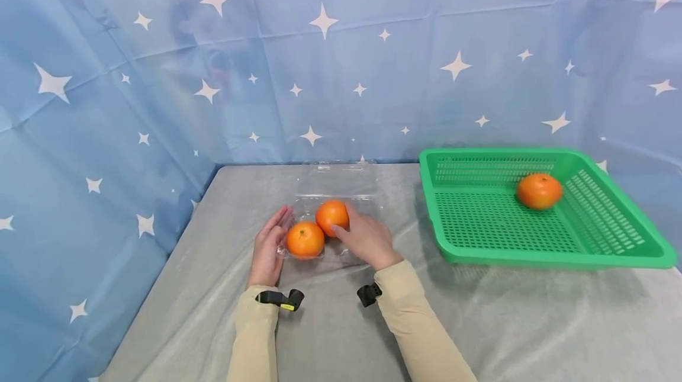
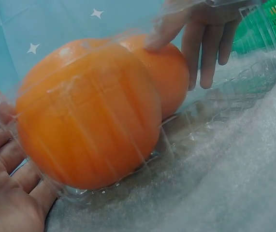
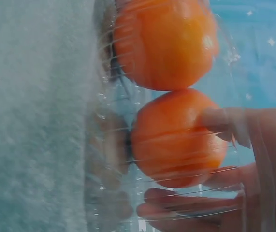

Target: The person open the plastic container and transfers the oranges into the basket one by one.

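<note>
Grey cloth (image 1: 208, 252) — two round, glossy oranges (image 1: 305, 240) inside a clear box (image 1: 305, 211).

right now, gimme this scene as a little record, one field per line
left hand: touches the left side of the clear box
right hand: grips the far orange, thumb on its near side
box lid: open, on the far side
near orange: in the box, against the far one
basket: green, to the right, holding one orange
surface: grey cloth
backdrop: blue with white stars
</note>
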### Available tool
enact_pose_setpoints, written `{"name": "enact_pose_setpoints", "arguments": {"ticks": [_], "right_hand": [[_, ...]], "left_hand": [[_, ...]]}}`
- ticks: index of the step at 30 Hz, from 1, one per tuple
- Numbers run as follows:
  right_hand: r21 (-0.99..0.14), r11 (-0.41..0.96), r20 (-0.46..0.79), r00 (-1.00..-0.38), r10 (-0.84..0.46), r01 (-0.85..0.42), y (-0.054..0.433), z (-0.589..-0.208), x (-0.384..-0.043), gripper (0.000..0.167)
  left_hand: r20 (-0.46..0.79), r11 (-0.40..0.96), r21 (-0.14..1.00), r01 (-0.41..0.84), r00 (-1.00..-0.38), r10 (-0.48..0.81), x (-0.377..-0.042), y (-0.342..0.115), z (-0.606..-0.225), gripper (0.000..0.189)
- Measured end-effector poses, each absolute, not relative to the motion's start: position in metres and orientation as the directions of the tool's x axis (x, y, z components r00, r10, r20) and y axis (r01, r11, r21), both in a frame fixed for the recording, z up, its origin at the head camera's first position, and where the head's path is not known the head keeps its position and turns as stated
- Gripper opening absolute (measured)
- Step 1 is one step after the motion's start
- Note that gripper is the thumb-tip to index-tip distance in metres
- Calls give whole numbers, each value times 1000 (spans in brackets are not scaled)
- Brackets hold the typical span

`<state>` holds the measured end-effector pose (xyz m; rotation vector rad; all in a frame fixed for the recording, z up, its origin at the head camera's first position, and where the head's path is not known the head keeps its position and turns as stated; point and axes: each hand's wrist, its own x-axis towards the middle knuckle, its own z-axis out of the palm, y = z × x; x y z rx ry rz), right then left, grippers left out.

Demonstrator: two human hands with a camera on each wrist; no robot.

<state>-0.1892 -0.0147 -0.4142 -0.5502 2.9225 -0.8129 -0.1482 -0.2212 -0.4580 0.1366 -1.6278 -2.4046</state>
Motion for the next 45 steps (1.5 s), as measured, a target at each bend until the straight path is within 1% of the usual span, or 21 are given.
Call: {"name": "enact_pose_setpoints", "arguments": {"ticks": [5,9,16,23,30,39,45], "right_hand": [[-521,786,36,-929,-370,-333,-13,-409,-191,61],[-538,778,28,-929,-369,-325,-13,-407,-191,60],[-601,736,46,-933,-356,-310,-18,-407,-189,57],[-657,686,87,-936,-341,-311,-21,-409,-190,53],[-721,625,79,-932,-353,-298,-20,-412,-193,53],[-736,599,102,-926,-363,-316,-19,-414,-194,51],[-725,577,143,-902,-406,-375,-18,-415,-195,51]], "left_hand": [[83,-360,918,164,-970,-231,-150,-220,-458,50],[74,-362,919,156,-970,-230,-149,-219,-458,51],[50,-358,924,133,-971,-232,-148,-220,-456,48],[56,-350,926,139,-970,-237,-148,-221,-455,49],[60,-354,924,146,-968,-242,-149,-220,-457,49],[65,-355,923,150,-968,-241,-149,-220,-459,50],[86,-356,919,166,-969,-230,-150,-220,-460,51]]}}
